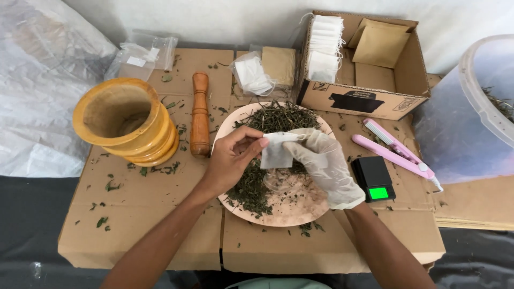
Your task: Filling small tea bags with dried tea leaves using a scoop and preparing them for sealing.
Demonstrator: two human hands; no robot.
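Small white bag point(277, 151) pinched between both hands over a plate point(300, 211) of dried leaves point(278, 116).

Bare left hand point(231, 160) gripping the bag's left top edge with fingertips; gloved right hand point(324, 166) grasping its right side, bag held just above the plate's middle. Leaves heaped at the plate's far side and near left, near right mostly bare. Wooden mortar point(124, 120) at left, tipped on its side, mouth facing the camera, inside seemingly bare; pestle point(200, 114) lying between mortar and plate. Cardboard box point(364, 99) far right, holding a row of white bags point(325, 47) and brown pouches point(381, 44). Clear tub point(471, 112) at right edge, some leaves inside. Pink sealer point(396, 152) and pocket scale point(373, 178) just right of the plate.
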